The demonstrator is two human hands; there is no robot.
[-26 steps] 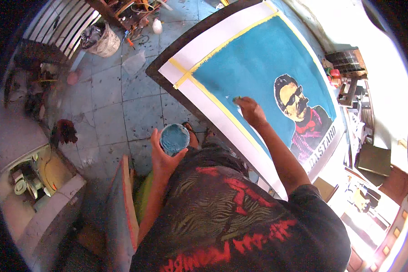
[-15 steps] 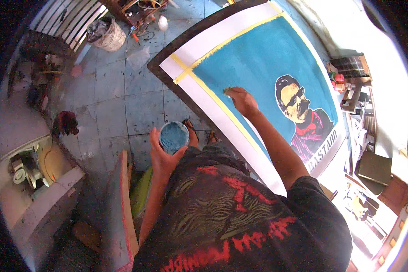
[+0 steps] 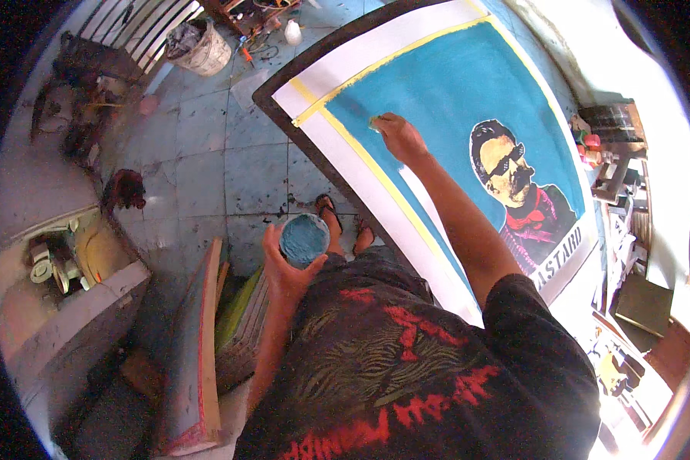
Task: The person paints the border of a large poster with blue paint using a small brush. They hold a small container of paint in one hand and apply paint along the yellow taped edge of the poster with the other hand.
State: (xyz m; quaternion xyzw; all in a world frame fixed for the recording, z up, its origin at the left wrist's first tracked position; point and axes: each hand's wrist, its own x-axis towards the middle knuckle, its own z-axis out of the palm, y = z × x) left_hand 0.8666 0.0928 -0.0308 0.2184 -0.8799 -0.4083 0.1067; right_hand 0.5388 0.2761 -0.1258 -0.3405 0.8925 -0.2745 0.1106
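Note:
My left hand (image 3: 286,264) is wrapped around a round tub of blue paint (image 3: 304,240), held level in front of my waist. My right hand (image 3: 401,138) is closed on a small yellowish-green piece, perhaps a sponge (image 3: 375,123), and presses it to the blue field near its left edge. That field belongs to a large poster (image 3: 452,84) with a white border, strips of yellow tape (image 3: 360,165) and a printed portrait (image 3: 506,169) in sunglasses and a red scarf. A darker patch of blue shows by the upper left corner.
The poster lies on a dark-edged board (image 3: 314,149). Panels (image 3: 199,360) lean at my lower left beside an open box (image 3: 69,268) of parts. A bucket (image 3: 203,50) and a white bottle (image 3: 293,32) stand on the tiled floor. Shelves with jars (image 3: 590,146) are at right.
My right hand has moved up along the blue field toward its upper left corner. My left hand still holds the paint tub. The whole view has shifted slightly.

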